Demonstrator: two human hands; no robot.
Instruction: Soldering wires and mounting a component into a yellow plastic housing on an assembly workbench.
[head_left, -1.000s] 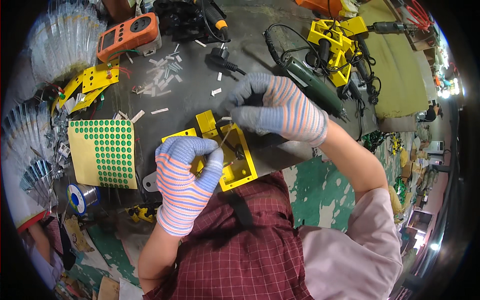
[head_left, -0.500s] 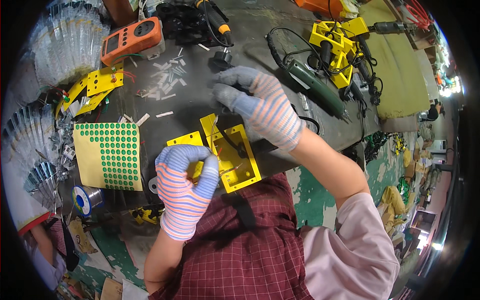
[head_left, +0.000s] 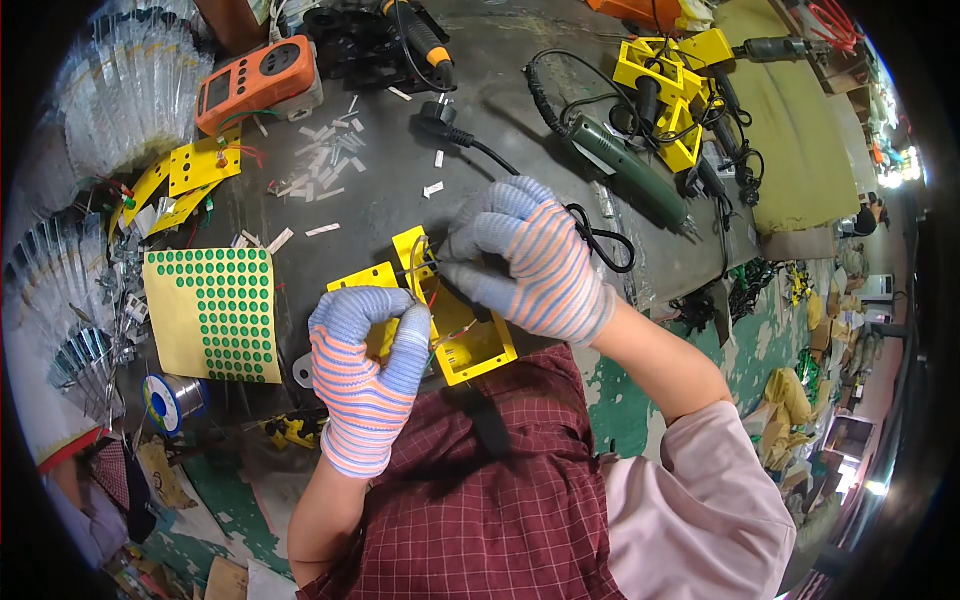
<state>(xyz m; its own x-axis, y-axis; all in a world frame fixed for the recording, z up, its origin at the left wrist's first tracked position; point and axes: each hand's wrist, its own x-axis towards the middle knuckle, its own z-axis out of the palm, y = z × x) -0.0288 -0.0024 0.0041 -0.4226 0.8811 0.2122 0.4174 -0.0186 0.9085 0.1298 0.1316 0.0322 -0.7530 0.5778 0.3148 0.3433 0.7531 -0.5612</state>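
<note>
A yellow open box (head_left: pixel 483 352) lies at the front edge of the bench, with thin coloured wires (head_left: pixel 434 290) at its left side. My left hand (head_left: pixel 365 375), in a striped knit glove, has thumb and forefinger pinched together at those wires. It partly covers a yellow panel (head_left: pixel 362 277) with holes. My right hand (head_left: pixel 540 262), gloved alike, is over the box's far right corner. Its fingers are bent together around a dark cable (head_left: pixel 415 268) near the upper yellow flap; the fingertips' exact grip is partly hidden.
Beyond my hands lies a black power plug (head_left: pixel 437 120); a green power tool (head_left: pixel 625 170) is to the right. Small white strips and screws (head_left: pixel 325 165), an orange meter (head_left: pixel 255 85), a green-dot sticker sheet (head_left: pixel 210 315) and a solder spool (head_left: pixel 172 402) are on the left.
My right hand has come down and toward me, from near the plug to the box. The plug and some white strips now show. My left hand stays nearly in place.
</note>
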